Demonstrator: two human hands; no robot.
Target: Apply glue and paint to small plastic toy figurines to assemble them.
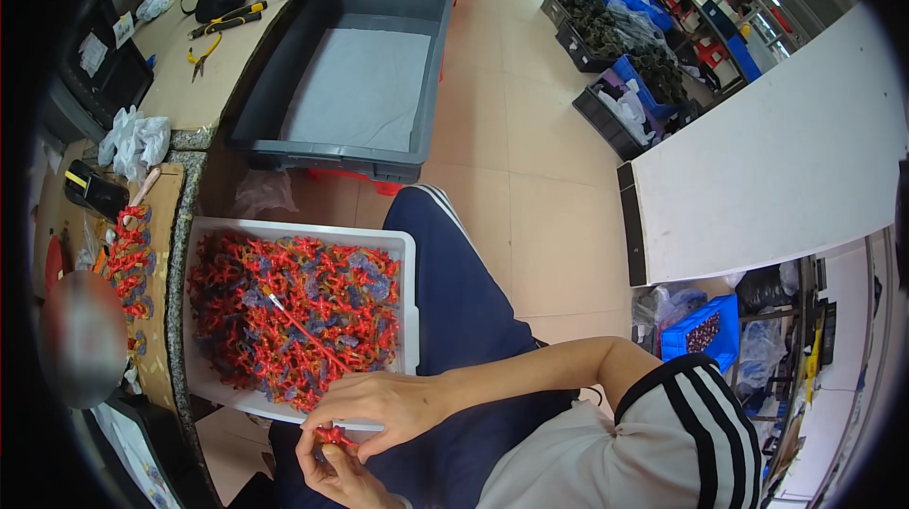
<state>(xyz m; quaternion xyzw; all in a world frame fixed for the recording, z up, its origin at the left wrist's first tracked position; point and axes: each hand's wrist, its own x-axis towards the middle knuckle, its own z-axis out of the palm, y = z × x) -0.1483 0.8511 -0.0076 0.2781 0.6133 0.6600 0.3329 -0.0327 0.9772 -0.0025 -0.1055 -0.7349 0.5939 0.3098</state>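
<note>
The gripped piece (333,435) was red. Just beyond the grip, the white tub (410,320) held red, orange and blue pieces (241,339).

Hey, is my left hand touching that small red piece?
Touching. The head view shows the left hand holding the small red piece, its thumb tip against the lower edge.

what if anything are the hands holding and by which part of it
A small red piece, held between the left hand and the right hand. They cover its edges, so the exact part gripped cannot be told.
</note>
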